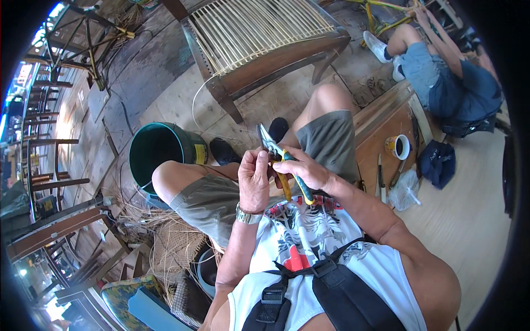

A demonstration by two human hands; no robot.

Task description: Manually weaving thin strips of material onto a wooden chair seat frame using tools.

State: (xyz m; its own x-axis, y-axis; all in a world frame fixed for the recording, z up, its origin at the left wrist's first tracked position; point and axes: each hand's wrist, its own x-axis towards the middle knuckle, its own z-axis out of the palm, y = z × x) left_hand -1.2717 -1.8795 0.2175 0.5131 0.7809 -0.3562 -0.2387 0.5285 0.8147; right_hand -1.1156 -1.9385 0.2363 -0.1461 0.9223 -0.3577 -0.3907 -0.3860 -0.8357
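In front of my lap, my right hand [305, 168] is closed around a pair of snips [268, 142] with metal blades and yellow-and-blue handles. The handles are apart and the blades point up and away from me. Close against the snips on the left, my left hand [254, 177] has its fingers curled and its thumb pointing up. Whatever its fingertips pinch is hidden behind the thumb and the tool. Beyond my knees stands a dark wooden chair [248, 83] with a seat of pale cane strands [259, 33]. One loose strand trails from its front left corner toward the floor.
A green bucket [190, 148] stands beside my left knee, near loose cane strips [165, 248]. To my right are a cup of dark liquid [402, 147], a knife [380, 176], a plastic bag [404, 190] and a dark blue cap [438, 164]. Another person [441, 77] sits at the upper right.
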